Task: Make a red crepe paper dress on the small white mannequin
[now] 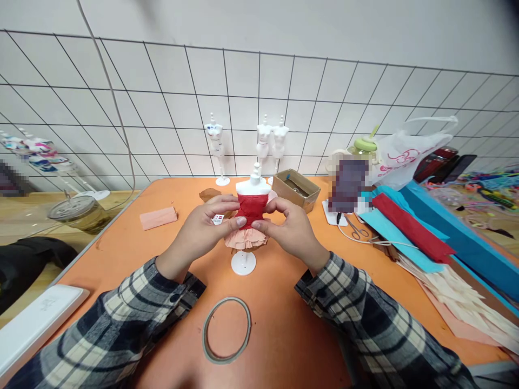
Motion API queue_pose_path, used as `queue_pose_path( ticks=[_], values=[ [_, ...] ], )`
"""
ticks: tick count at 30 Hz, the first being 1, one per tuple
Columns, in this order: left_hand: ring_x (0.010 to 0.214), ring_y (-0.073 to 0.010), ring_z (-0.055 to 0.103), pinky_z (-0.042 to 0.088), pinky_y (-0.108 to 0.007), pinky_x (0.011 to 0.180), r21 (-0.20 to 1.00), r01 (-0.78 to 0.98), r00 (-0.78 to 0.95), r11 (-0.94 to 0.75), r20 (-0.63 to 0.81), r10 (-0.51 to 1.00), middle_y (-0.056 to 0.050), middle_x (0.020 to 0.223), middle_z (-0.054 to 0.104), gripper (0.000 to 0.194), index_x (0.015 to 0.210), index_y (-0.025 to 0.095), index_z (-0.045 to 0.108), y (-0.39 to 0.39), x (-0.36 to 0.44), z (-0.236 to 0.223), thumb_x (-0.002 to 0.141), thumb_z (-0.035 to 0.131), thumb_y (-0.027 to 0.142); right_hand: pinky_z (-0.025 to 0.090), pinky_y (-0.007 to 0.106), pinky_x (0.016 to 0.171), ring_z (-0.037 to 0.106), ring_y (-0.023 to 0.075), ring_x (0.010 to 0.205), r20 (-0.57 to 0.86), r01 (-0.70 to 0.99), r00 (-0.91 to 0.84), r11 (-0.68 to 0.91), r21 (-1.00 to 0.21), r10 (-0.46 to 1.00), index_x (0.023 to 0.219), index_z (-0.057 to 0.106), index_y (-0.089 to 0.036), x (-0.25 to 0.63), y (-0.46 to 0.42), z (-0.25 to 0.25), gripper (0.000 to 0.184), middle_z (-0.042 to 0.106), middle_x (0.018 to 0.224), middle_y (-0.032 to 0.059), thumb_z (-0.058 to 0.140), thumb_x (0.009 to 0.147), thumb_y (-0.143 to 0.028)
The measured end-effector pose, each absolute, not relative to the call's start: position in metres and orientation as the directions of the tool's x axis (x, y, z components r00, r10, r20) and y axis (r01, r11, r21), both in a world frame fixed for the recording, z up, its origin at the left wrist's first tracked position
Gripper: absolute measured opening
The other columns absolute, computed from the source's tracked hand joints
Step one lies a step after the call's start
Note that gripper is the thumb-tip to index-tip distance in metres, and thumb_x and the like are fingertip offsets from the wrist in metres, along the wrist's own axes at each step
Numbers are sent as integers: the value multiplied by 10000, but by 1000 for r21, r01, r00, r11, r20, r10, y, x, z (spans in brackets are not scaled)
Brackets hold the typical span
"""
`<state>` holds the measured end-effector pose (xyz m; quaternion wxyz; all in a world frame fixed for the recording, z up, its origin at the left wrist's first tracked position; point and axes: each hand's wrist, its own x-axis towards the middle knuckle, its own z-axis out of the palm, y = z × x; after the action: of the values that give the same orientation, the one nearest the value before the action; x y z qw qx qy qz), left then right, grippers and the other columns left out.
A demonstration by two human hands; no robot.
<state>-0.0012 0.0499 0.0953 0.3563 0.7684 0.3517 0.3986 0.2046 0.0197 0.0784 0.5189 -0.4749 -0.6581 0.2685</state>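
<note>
- On the near table point(284, 335): tape roll point(224, 360), lying flat between the forearms. Within easy reach, apparently parked there to leave the work spot free.
- Near left edge: white case point(40, 319), beside the left sleeve, likely set aside.
- Mid-table, centre: dress form point(253, 187), upright on its round base point(243, 263), front of torso between the hands. Standing on its own foot, it presumably needs no lifting, so both hands can attend to the wrap.
- Red paper point(252, 205) covers the torso, above a ruffled pink skirt point(245, 239).
- Left hand point(198, 224): fingers along the torso's side, thumb on the front low edge; holding red paper against the form, seemingly as a brace.
- Right hand point(294, 224): index bent, thumb close to it, narrow gap, on the red paper opposite. Whether a fold is nipped or merely pressed: cannot tell.
- Right side: red strip point(409, 227) over blue sheets, scissors point(359, 231) nearby; stock probably kept off-centre, in arm's reach.
- Left: pink strip point(159, 218), lying apart.
- Beyond: small box point(298, 189), likely holding small supplies.
- Farthest: bare forms point(263, 135) by the tiled wall, seemingly out of the way.
</note>
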Motion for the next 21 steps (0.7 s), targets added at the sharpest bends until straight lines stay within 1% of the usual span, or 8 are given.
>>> queue_pose_path(
  ticks=[5, 8, 10, 13, 15, 17, 19, 21],
  values=[
    [1224, -292, 574, 458, -463, 1048, 856, 252, 479, -452, 295, 826, -75, 1320, 650, 339, 1090, 270, 764, 50, -3, 98, 831, 713, 484, 464, 323, 794, 576, 177, 863, 337, 231, -65, 343, -911, 939, 876, 681, -192, 207, 26, 74, 265, 671, 882, 15, 805, 689, -333],
    [1189, -301, 602, 474, -470, 1018, 859, 278, 499, -430, 253, 829, -91, 1289, 674, 389, 1131, 246, 741, 52, -5, 96, 840, 696, 499, 459, 330, 814, 565, 178, 877, 328, 209, -78, 337, -918, 941, 918, 694, -184, 208, 27, 73, 271, 668, 905, 28, 790, 708, -326],
    [1200, -308, 597, 476, -468, 1016, 854, 281, 495, -439, 263, 828, -110, 1291, 671, 477, 1211, 225, 692, 53, -6, 94, 836, 692, 519, 456, 332, 818, 567, 177, 879, 350, 221, -74, 358, -907, 934, 911, 694, -186, 207, 26, 74, 243, 667, 899, 26, 780, 724, -317],
    [1235, -317, 574, 490, -437, 1004, 835, 288, 468, -469, 304, 829, -118, 1315, 645, 631, 1301, 216, 604, 48, -3, 95, 772, 752, 527, 456, 329, 807, 577, 179, 873, 382, 244, -65, 386, -890, 922, 884, 678, -192, 205, 23, 77, 229, 673, 882, 17, 787, 722, -312],
    [1167, -312, 615, 532, -409, 940, 818, 339, 467, -465, 283, 838, -102, 1272, 665, 654, 1304, 219, 585, 42, 0, 98, 741, 790, 481, 461, 327, 790, 582, 179, 855, 389, 264, -55, 389, -883, 920, 854, 667, -198, 203, 21, 78, 239, 676, 867, 11, 804, 704, -324],
    [1061, -296, 661, 563, -393, 876, 796, 393, 497, -461, 237, 834, -80, 1186, 702, 599, 1292, 217, 593, 37, 2, 102, 764, 776, 432, 468, 324, 776, 588, 179, 839, 392, 273, -50, 390, -879, 918, 826, 663, -201, 202, 20, 78, 245, 680, 853, 8, 819, 687, -331],
    [1055, -298, 665, 564, -410, 897, 782, 399, 538, -479, 223, 813, -77, 1167, 709, 581, 1305, 216, 591, 35, 0, 105, 786, 756, 418, 476, 327, 782, 596, 179, 843, 397, 267, -55, 397, -878, 916, 831, 674, -201, 204, 21, 78, 237, 687, 854, 7, 816, 689, -327],
    [1191, -322, 605, 519, -442, 1002, 791, 346, 556, -505, 260, 789, -98, 1291, 654, 655, 1360, 232, 551, 35, -5, 106, 774, 775, 421, 483, 340, 806, 607, 184, 861, 390, 246, -71, 395, -885, 918, 851, 690, -198, 209, 25, 77, 238, 698, 871, 13, 811, 690, -325]
  ],
)
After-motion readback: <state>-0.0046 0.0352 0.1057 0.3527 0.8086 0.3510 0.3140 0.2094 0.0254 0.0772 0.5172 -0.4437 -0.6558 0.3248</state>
